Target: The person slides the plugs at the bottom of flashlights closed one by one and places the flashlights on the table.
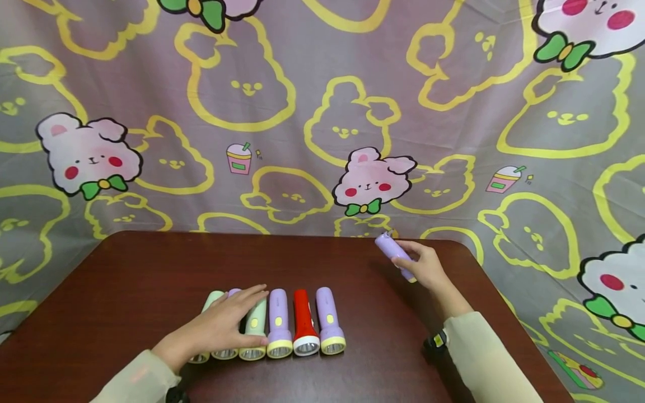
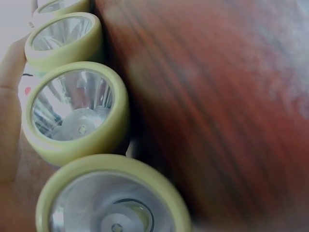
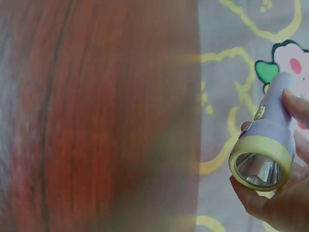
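Note:
A row of flashlights lies on the brown table, lens ends toward me. Over its left part, my left hand (image 1: 221,322) is spread with extended fingers, partly hiding a green flashlight (image 1: 255,324) and others beside it. Its thumb tip reaches the gap by a purple flashlight (image 1: 279,319). A red flashlight (image 1: 303,313) and another purple flashlight (image 1: 326,313) lie to the right. Raised above the table's far right, my right hand (image 1: 425,266) grips a purple flashlight (image 3: 273,116) with a yellow rim. What look like metal prongs (image 1: 388,233) stick out of its far end.
The brown table (image 1: 166,268) ends at a curtain (image 1: 282,140) printed with yellow outlines and cartoon rabbits. In the left wrist view, a yellow-rimmed lens (image 2: 72,111) stands close among others in the row.

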`<move>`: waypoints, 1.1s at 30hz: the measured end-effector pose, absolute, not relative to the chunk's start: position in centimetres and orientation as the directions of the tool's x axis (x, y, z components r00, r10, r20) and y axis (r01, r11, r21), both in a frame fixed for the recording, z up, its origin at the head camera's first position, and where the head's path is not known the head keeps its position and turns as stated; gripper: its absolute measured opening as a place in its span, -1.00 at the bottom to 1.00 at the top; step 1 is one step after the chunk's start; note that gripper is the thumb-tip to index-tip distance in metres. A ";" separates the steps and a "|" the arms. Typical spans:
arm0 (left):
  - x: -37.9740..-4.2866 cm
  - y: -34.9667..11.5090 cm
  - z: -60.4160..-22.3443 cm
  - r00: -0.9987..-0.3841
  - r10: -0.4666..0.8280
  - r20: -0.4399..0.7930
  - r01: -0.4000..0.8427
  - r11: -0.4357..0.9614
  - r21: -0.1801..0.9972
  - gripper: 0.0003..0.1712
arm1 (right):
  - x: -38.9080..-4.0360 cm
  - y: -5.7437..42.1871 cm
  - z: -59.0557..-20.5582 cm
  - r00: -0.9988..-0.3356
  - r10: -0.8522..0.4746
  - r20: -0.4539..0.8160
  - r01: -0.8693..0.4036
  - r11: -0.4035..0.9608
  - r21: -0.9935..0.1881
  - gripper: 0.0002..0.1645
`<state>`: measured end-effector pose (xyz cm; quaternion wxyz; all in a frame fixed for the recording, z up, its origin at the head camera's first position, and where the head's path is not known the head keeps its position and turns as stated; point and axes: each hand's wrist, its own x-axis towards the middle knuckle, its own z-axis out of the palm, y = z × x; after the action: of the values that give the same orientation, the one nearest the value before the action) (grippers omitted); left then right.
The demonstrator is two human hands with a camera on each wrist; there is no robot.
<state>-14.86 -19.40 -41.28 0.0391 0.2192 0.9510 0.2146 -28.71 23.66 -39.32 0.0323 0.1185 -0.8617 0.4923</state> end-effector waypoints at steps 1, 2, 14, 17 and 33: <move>-14.9 -19.4 -41.3 -0.901 0.433 0.020 0.400 0.812 0.425 0.18 | -28.6 23.6 -39.2 -0.972 -0.163 0.167 -0.225 0.469 -0.854 -0.41; -14.9 -19.4 -41.3 -0.901 0.432 0.020 0.399 0.812 0.426 0.18 | -28.4 23.5 -39.0 -0.975 -0.156 0.160 -0.214 0.446 -0.869 -0.41; -14.9 -19.5 -41.2 -0.898 0.439 0.035 0.409 0.802 0.435 0.17 | -26.5 22.2 -37.8 -0.988 -0.070 0.140 -0.156 0.326 -0.932 -0.39; -14.9 -19.4 -41.2 -0.899 0.438 0.023 0.402 0.802 0.442 0.17 | -26.0 21.8 -37.8 -0.989 -0.049 0.139 -0.148 0.310 -0.939 -0.39; -15.0 -19.5 -41.2 -0.902 0.431 0.018 0.390 0.797 0.460 0.17 | -23.8 20.0 -37.8 -0.989 -0.098 0.110 -0.128 0.196 -0.972 -0.39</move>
<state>-14.95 -19.46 -41.23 0.0437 0.2169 0.9470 0.2329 -23.79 20.01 -37.80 0.0119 0.0731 -0.7732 0.6299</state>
